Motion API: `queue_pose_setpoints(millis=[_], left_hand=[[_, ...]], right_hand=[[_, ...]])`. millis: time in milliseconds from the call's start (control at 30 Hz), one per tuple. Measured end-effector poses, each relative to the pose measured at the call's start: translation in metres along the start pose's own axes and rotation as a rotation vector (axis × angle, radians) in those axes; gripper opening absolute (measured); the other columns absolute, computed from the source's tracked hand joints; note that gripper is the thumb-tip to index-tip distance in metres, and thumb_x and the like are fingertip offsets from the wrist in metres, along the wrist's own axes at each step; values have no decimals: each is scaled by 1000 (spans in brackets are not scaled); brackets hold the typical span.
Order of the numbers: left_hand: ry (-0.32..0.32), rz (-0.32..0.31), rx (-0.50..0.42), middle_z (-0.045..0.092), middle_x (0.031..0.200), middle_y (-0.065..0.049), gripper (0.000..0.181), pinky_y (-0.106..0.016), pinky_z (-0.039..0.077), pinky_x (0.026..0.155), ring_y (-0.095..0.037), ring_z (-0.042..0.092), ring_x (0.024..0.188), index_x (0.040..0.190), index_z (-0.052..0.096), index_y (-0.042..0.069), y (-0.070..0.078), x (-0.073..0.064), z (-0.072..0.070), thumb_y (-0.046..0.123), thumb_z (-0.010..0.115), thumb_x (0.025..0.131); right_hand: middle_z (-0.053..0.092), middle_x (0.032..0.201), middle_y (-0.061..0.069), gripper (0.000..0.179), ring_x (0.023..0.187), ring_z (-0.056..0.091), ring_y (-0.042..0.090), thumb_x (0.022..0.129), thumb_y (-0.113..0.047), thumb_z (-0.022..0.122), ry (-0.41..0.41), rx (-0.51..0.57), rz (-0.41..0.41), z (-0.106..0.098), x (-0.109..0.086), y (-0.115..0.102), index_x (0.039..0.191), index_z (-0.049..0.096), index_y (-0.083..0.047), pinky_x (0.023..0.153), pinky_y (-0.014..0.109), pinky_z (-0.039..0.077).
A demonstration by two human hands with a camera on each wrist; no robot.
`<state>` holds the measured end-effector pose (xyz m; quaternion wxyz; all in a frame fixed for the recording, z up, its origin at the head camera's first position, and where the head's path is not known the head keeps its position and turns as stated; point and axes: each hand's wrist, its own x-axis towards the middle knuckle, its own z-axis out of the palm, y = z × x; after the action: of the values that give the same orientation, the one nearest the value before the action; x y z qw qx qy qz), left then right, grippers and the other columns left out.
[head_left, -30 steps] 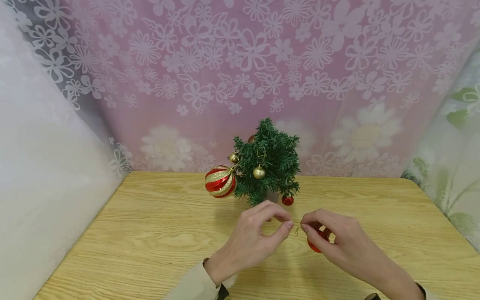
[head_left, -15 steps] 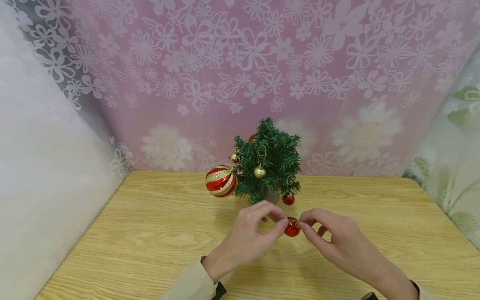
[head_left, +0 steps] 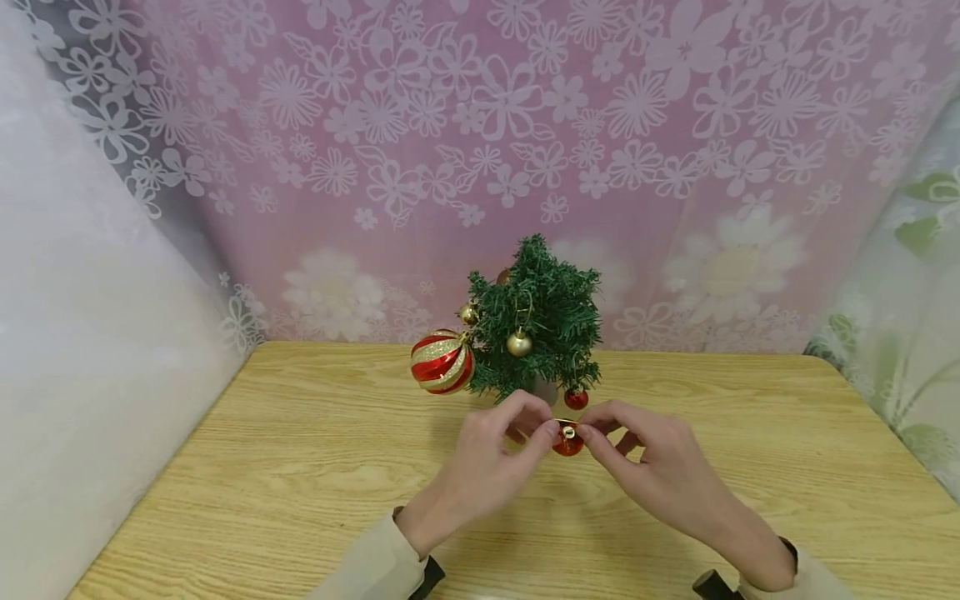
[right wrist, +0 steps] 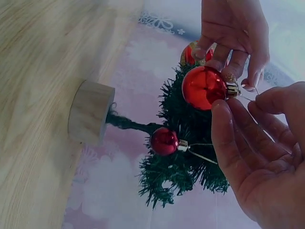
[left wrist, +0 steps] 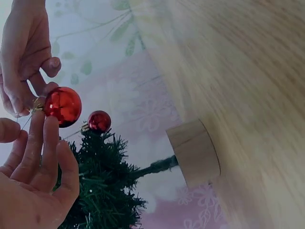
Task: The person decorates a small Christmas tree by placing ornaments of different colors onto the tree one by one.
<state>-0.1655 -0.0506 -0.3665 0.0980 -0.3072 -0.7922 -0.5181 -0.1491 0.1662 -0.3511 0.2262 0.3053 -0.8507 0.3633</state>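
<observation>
A shiny red Christmas bauble [head_left: 568, 447] with a gold cap hangs between my hands, just in front of a small artificial Christmas tree [head_left: 551, 321]. My left hand [head_left: 483, 462] pinches one side of the bauble's thin gold cord between thumb and forefinger. On the other side, my right hand [head_left: 656, 458] pinches the cord close to the cap. In the right wrist view the bauble [right wrist: 204, 88] lies near the fingers of both hands, and the cord stretches from its cap to the fingertips. Whether any finger touches the ball is unclear.
On the tree hang a large red-and-gold striped bauble [head_left: 442, 362], a gold bauble [head_left: 518, 343] and a smaller red bauble [head_left: 576, 398]. Its round wooden base [left wrist: 195, 153] stands on the wood-grain table [head_left: 300, 467]. A pink floral curtain [head_left: 465, 150] hangs behind.
Both hands have moved left and slightly toward the tree. The red bauble, earlier partly behind the right hand's fingers, now hangs between the two hands with the cord drawn across above it.
</observation>
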Motion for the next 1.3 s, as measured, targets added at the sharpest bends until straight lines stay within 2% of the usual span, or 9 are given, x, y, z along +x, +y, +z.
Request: queue_pose_setpoints(millis=[233,333,400,500,633,833,933,1067,1300], left_hand=[[189,127,136,73,89,4,5,-26,59,70,-3,67,79,106,65,16,-1,5,-9,19,63,103],[262,123,146,73,86,2,5,-26,58,66,-4,67,74,105,66,15,-1,8,-13,19,63,102],[291,88,145,74,83,3,7,-24,57,63,-3,66,70,105,67,15,-1,12,-16,21,64,102],[296,5,124,76,80,5,9,-22,56,59,-1,64,61,105,68,17,1,18,-18,24,64,102],[273,-102,100,77,79,8,11,-24,53,52,-3,64,56,107,69,19,4,24,-18,27,63,103],[270,-174,172,75,74,8,13,-26,41,40,-5,57,46,105,71,19,6,31,-15,27,61,103],[280,-174,229,74,71,6,13,-25,38,38,-2,51,42,103,72,17,6,32,-14,25,61,102],[283,-124,330,75,72,3,12,-21,35,37,2,45,39,101,72,14,2,32,-13,22,62,101],[269,-47,489,75,73,3,11,-14,32,39,5,44,42,97,72,15,-2,30,-11,21,64,100]], right_hand=[[74,85,-7,17,72,64,-2,93,-3,72,40,44,19,11,22,-6,102,72,-18,58,19,54],[73,82,-8,15,70,62,-2,95,-4,70,49,55,22,15,34,-7,102,71,-17,57,21,52],[72,80,-8,13,66,61,-1,96,-5,69,51,62,27,18,41,-7,102,71,-17,55,22,51],[70,77,-8,9,59,57,1,98,-7,67,49,53,50,20,49,-6,100,70,-16,53,22,47],[68,72,-7,5,56,54,1,99,-11,66,57,14,106,24,56,-6,100,70,-15,53,23,46],[64,67,-7,4,54,53,3,99,-12,66,72,-25,180,29,60,-7,98,69,-12,49,24,44],[61,64,-7,5,51,49,1,99,-11,65,68,-38,196,30,59,-8,96,69,-11,47,24,42],[59,61,-7,7,49,45,-1,99,-10,65,57,-80,196,31,56,-8,95,70,-10,47,23,40],[59,60,-8,6,48,43,-2,98,-9,66,44,-151,181,31,52,-8,93,70,-10,47,21,38]])
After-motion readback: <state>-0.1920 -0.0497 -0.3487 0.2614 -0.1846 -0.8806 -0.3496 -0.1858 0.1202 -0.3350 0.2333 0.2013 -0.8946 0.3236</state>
